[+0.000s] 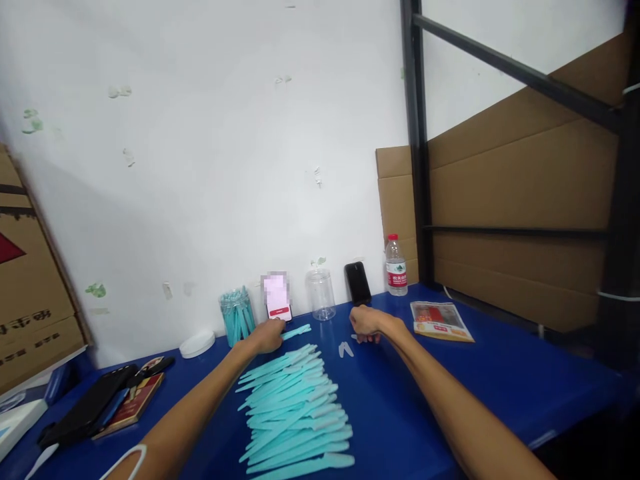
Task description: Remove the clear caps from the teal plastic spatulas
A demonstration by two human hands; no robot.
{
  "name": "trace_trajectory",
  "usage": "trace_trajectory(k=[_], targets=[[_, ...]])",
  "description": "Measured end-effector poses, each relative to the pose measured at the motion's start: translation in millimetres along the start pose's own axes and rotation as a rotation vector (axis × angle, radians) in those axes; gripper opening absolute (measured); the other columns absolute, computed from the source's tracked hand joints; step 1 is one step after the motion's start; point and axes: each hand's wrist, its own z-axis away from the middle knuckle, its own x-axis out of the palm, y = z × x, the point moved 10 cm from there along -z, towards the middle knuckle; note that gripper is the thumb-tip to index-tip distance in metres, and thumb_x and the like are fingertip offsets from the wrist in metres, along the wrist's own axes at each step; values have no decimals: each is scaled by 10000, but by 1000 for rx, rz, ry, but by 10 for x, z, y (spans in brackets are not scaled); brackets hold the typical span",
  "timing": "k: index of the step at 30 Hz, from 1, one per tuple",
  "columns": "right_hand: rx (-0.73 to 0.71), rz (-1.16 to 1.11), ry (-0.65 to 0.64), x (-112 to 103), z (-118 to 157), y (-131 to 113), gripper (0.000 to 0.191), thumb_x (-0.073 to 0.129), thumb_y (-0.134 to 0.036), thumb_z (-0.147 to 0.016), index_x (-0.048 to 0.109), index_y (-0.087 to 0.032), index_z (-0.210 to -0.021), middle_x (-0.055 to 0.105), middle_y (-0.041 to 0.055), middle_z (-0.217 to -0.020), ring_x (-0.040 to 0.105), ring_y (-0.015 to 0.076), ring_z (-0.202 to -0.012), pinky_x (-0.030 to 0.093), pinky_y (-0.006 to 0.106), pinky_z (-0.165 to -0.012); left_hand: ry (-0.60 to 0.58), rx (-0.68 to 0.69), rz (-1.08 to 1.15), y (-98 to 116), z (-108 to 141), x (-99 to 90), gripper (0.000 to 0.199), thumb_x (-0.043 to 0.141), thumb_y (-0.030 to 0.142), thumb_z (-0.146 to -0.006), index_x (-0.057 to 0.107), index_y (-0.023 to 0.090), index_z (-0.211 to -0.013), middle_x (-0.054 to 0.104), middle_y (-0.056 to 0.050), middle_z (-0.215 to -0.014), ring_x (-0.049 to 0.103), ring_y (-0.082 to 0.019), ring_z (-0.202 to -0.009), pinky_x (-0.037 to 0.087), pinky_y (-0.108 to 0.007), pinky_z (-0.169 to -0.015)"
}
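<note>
White wall [210,173] behind a blue tabletop [400,407]; a black metal rack frame [420,167] and brown cardboard sheeting [520,193] stand toward 2 o'clock. Clock positions are read about the overlapping row of slender turquoise plastic sticks [300,407] at the dial's centre. A clear jar filled with turquoise sticks [237,317] stands at 11 o'clock, a round white lid [197,344] lies at 10, a clear empty jar [323,295] stands just past 12, and a red-capped clear plastic bottle [397,270] stands at 1. The left forearm reaches toward 11 o'clock; its hand [270,335], palm down, grasps one end of a single turquoise stick [297,332], whose other end points toward 3. The right forearm slants toward 11 o'clock; its hand [367,325] bends its fingers downward beside small translucent pieces [345,349]. Whether it grips one cannot be told.
</note>
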Motion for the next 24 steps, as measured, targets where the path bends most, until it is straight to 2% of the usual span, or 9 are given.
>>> trace_trajectory(k=[4, 11, 14, 17, 19, 21, 24], targets=[[-22, -21, -12, 11, -21, 10, 163, 614, -78, -673, 616, -126, -518, 598, 30, -499, 604, 145, -481, 505, 249, -499, 5, -11, -9, 1, -23, 59, 315, 579, 339, -919, 573, 163, -1180, 608, -78, -1176, 620, -209, -996, 536, -420, -844], [-48, -58, -3, 3, -5, -11, 170, 582, -62, -674, 610, -126, -519, 602, 32, -493, 592, 134, -474, 491, 228, -476, 107, -73, -27, -23, 144, 57, 323, 570, 357, -922, 570, 162, -1179, 613, -75, -1158, 621, -207, -984, 529, -423, -847], [-45, -70, -1, 8, -14, -16, 137, 604, -54, -657, 623, -121, -538, 607, 26, -495, 591, 127, -472, 491, 215, -471, 149, -103, -10, -115, 159, -44, 285, 532, 344, -942, 566, 148, -1147, 643, -58, -1035, 635, -180, -878, 527, -377, -789], [-41, -74, 4, 12, -34, -12, 131, 592, -49, -671, 637, -117, -569, 614, 23, -501, 589, 121, -466, 488, 206, -465, 221, -128, 23, -216, 222, -246, 192, 391, 226, -982, 520, 139, -1095, 657, -62, -868, 642, -185, -785, 463, -303, -696], [-43, -78, 9, 15, -49, -9, 127, 582, -50, -685, 646, -117, -598, 630, 24, -523, 588, 116, -462, 486, 205, -463, 283, -147, 49, -261, 346, -383, 199, 294, 193, -990, 482, 160, -1047, 648, -63, -798, 636, -199, -741, 404, -280, -640], [-41, -82, 11, 21, -62, 1, 117, 579, -59, -694, 652, -116, -623, 639, 27, -534, 585, 113, -456, 485, 204, -462, 338, -161, 72, -271, 534, -468, 230, 226, 236, -1003, 452, 190, -996, 628, -43, -758, 615, -197, -697, 365, -272, -610], [-38, -89, 21, 20, -74, 17, 107, 574, -69, -700, 656, -114, -648, 649, 33, -552, 580, 108, -451, 484, 203, -458, 385, -168, 97, -253, 851, -474, 280, 171, 327, -1014, 421, 225, -940, 597, -7, -730, 588, -185, -660, 339, -262, -597]])
